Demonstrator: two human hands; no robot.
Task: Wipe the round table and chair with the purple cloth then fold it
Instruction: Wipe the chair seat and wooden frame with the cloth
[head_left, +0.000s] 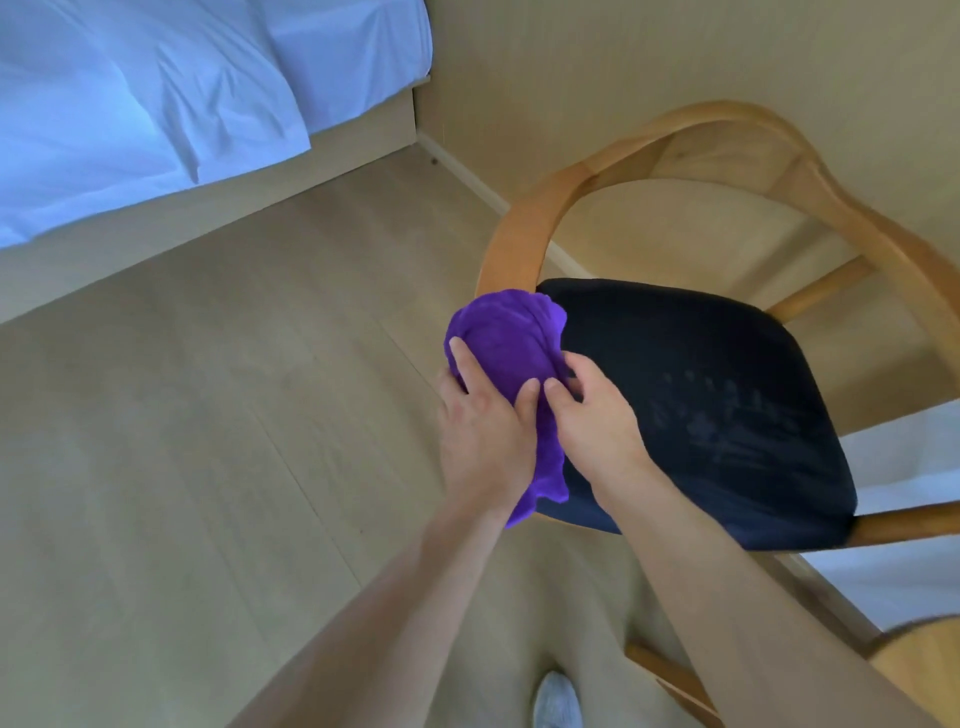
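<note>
The purple cloth (511, 343) is bunched up at the left corner of the chair's dark seat (701, 395), just below the curved wooden armrest (524, 234). My left hand (483, 415) grips the cloth from the left, fingers wrapped over it. My right hand (592, 410) pinches the cloth's right side, thumb pressed near my left thumb. A loose tail of the cloth hangs down between my wrists. The round table shows only as a wooden edge (919, 660) at the lower right.
A bed with white sheets (156, 104) stands at the upper left, on a low wooden base. Light wooden floor (208, 467) spreads to the left of the chair. The wall (571, 67) runs behind the chair. My foot in a pale slipper (556, 701) shows at the bottom.
</note>
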